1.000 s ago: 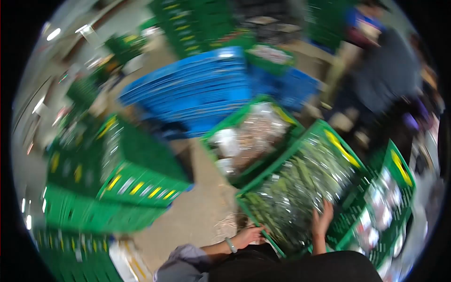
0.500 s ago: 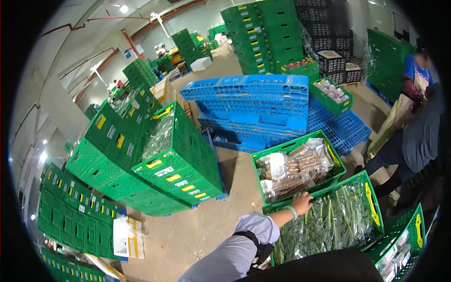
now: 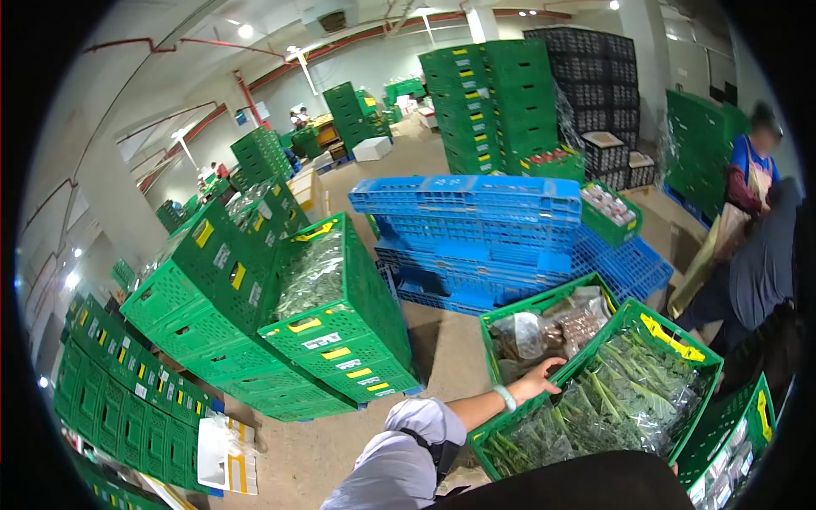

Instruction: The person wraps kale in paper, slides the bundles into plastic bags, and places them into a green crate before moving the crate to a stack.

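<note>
My left hand (image 3: 537, 380), with a pale bracelet at the wrist, grips the near-left rim of a green crate (image 3: 711, 380). Bagged leafy green vegetables (image 3: 616, 395) fill this crate. Right behind it, partly covered by its rim, stands another green crate (image 3: 486, 336) with clear packs of brown food (image 3: 578, 327), whose kind I cannot make out. Of my right hand only a small skin-coloured patch may show by the vegetable crate's lower right edge; a dark shape at the bottom hides the rest.
Blue plastic pallets (image 3: 476, 234) stand beyond the crates. Tall green crate stacks (image 3: 340, 348) rise on the left. At the lower right is a green crate with wrapped packs (image 3: 722, 476). A person in an apron (image 3: 748, 178) stands at the right, near a dark-clothed figure (image 3: 756, 272).
The vegetable crate has turned and shifted up over the edge of the brown-pack crate. My left hand has moved along with its rim. The view has tilted upward.
</note>
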{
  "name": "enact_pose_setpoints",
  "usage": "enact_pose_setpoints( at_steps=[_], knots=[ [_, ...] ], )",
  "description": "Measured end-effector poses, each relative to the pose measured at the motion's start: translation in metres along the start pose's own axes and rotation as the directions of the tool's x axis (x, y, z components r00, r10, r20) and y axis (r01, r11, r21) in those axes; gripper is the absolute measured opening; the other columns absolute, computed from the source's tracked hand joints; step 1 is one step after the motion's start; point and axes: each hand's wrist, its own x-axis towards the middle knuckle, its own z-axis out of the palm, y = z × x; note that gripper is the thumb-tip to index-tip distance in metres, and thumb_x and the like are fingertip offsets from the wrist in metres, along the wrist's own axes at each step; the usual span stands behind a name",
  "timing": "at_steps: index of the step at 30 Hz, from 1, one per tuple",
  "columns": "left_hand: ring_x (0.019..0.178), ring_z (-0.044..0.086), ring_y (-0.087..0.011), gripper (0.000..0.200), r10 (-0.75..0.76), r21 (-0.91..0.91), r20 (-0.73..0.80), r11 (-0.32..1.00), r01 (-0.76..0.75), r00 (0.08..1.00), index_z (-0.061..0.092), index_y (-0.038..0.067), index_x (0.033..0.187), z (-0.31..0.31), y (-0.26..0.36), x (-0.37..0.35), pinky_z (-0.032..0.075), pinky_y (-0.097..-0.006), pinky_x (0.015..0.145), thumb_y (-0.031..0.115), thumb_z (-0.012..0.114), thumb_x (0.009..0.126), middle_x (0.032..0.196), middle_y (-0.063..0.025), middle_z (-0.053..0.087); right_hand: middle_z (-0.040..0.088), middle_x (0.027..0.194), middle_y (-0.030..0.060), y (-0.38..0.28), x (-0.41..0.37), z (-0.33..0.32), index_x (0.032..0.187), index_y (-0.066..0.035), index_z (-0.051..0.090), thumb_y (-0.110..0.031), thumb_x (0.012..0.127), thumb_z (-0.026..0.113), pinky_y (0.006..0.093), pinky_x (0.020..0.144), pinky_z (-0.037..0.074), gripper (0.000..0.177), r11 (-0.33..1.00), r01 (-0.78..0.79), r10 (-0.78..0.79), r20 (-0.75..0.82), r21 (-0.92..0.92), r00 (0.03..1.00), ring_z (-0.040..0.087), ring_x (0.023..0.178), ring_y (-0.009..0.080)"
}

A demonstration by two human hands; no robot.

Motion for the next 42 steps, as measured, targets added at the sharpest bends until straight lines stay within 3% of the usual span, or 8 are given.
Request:
enact_pose_setpoints(
  at_steps=[8, 17, 26, 27, 31, 34, 36, 42],
  knots=[
    [0.104, 0.046, -0.0112, 0.037, 0.460, 0.029, -0.122, 0.887, -0.461, 0.879, 0.062, 0.009, 0.107, -0.174, 0.072, -0.206, 0.035, -0.0259, 0.092, 0.003, 0.074, 0.073, 0.106, 0.0018, 0.053, 0.044, 0.076, -0.0061, -0.146, -0.069, 0.241, 0.094, -0.002, 0.056, -0.016, 0.076, 0.058, 0.0200, 0.056, 0.023, 0.023, 0.964, 0.263, -0.242, 0.293, -0.034, 0.925, 0.033, 0.064, 0.0026],
    [0.111, 0.051, -0.0160, 0.042, 0.599, 0.348, -0.385, 0.799, -0.491, 0.702, 0.060, 0.008, 0.114, -0.367, 0.155, -0.433, 0.041, -0.0304, 0.097, 0.004, 0.075, 0.075, 0.114, -0.0026, 0.058, 0.049, 0.078, -0.0037, -0.189, -0.129, 0.549, 0.105, 0.005, 0.061, -0.014, 0.071, 0.060, 0.0184, 0.052, 0.026, 0.039, 0.941, 0.161, -0.309, 0.562, 0.298, 0.767, 0.040, 0.060, 0.0038],
    [0.113, 0.050, -0.0151, 0.048, 0.490, 0.461, -0.721, 0.867, -0.190, 0.490, 0.059, 0.005, 0.119, -0.496, 0.225, -0.537, 0.038, -0.0280, 0.098, 0.004, 0.072, 0.074, 0.117, -0.0043, 0.057, 0.050, 0.068, -0.0027, -0.180, -0.128, 0.867, 0.097, 0.002, 0.063, -0.012, 0.079, 0.056, 0.0203, 0.053, 0.032, 0.024, 0.952, -0.025, -0.263, 0.853, 0.306, 0.451, 0.043, 0.059, 0.0058],
    [0.115, 0.049, -0.0162, 0.050, 0.470, 0.465, -0.741, 0.874, -0.139, 0.479, 0.058, 0.004, 0.122, -0.509, 0.239, -0.539, 0.037, -0.0286, 0.099, 0.006, 0.073, 0.075, 0.119, -0.0066, 0.057, 0.051, 0.068, -0.0020, -0.153, -0.106, 0.921, 0.095, 0.001, 0.062, -0.013, 0.080, 0.056, 0.0210, 0.055, 0.036, 0.021, 0.756, 0.420, -0.637, 0.711, 0.502, 0.297, 0.045, 0.060, 0.0064],
    [0.118, 0.053, -0.0240, 0.058, 0.344, 0.530, -0.810, 0.776, 0.342, 0.475, 0.052, 0.001, 0.131, -0.577, 0.249, -0.554, 0.040, -0.0329, 0.100, 0.022, 0.072, 0.080, 0.132, -0.0169, 0.054, 0.053, 0.065, -0.0012, -0.105, -0.096, 1.090, 0.085, -0.003, 0.067, -0.014, 0.080, 0.061, 0.0245, 0.059, 0.042, 0.014, 0.945, -0.322, -0.021, 0.993, 0.058, 0.119, 0.048, 0.060, 0.0072],
    [0.120, 0.055, -0.0310, 0.058, 0.262, 0.445, -0.835, 0.840, 0.312, 0.484, 0.052, -0.002, 0.129, -0.595, 0.207, -0.553, 0.043, -0.0367, 0.100, 0.033, 0.067, 0.085, 0.132, -0.0229, 0.053, 0.063, 0.069, 0.0076, -0.052, -0.142, 1.169, 0.073, 0.000, 0.069, -0.017, 0.075, 0.065, 0.0311, 0.057, 0.045, 0.017, 0.919, 0.146, -0.394, 0.880, 0.367, 0.266, 0.060, 0.064, 0.0170],
    [0.109, 0.059, -0.0382, 0.053, 0.320, 0.512, -0.859, 0.529, 0.677, 0.400, 0.059, 0.004, 0.123, -0.568, 0.192, -0.531, 0.048, -0.0419, 0.093, 0.043, 0.061, 0.088, 0.119, -0.0221, 0.061, 0.064, 0.072, 0.0124, -0.060, -0.154, 1.188, 0.074, 0.004, 0.065, -0.023, 0.074, 0.067, 0.0363, 0.061, 0.046, 0.027, 0.966, 0.249, -0.143, 0.949, 0.072, 0.282, 0.062, 0.069, 0.0211],
    [0.058, 0.052, -0.0309, 0.025, 0.817, 0.677, -0.553, 0.329, 0.658, 0.160, 0.057, 0.007, 0.067, -0.546, 0.120, -0.521, 0.039, -0.0422, 0.060, 0.021, 0.058, 0.088, 0.063, -0.0082, 0.057, 0.060, 0.079, 0.0009, -0.054, -0.168, 1.155, 0.090, -0.002, 0.062, -0.017, 0.085, 0.064, 0.0253, 0.067, 0.042, 0.016, 0.993, 0.040, -0.115, 0.969, 0.109, 0.219, 0.054, 0.073, 0.0102]
  ],
)
